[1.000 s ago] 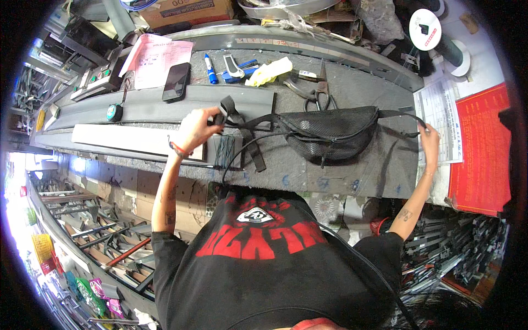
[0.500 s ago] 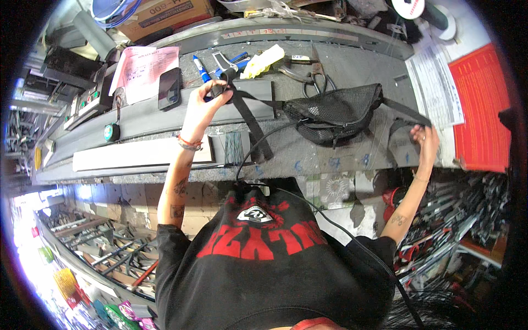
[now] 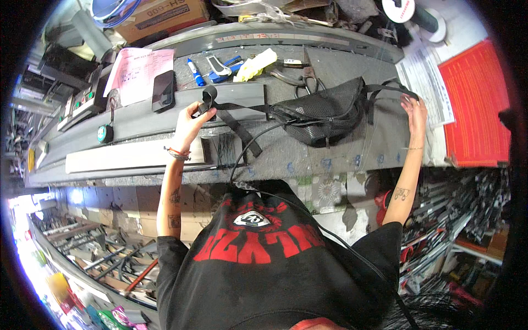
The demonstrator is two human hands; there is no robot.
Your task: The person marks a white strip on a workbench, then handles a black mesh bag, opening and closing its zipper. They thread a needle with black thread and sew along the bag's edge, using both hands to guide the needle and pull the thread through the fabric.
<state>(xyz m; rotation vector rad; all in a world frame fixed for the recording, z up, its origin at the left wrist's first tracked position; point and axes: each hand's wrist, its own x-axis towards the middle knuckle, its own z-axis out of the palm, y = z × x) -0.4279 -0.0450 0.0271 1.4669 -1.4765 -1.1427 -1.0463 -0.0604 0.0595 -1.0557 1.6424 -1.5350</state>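
The black mesh bag [image 3: 322, 118] is over the middle of the bench [image 3: 308, 159], tilted; I cannot tell whether its whole underside touches the surface. At its nine o'clock, the left hand [image 3: 191, 122] grasps the left strap [image 3: 242, 106] near a small loop, and a loose strap tail [image 3: 240, 133] hangs toward five o'clock from this hand. At the bag's three o'clock, the right hand [image 3: 415, 113] pinches the right strap [image 3: 385, 88] near its end.

As far as I can judge, both straps are already taken up and spread apart, while their ends are not joined and the bag is not worn.

Farther out, the scissors [image 3: 311, 83] lie just beyond the bag at twelve o'clock, the yellow cloth [image 3: 256, 65] at ten, and the phone [image 3: 163, 91] between nine and ten. The red sheet [image 3: 476, 104] is at three, past the right hand.
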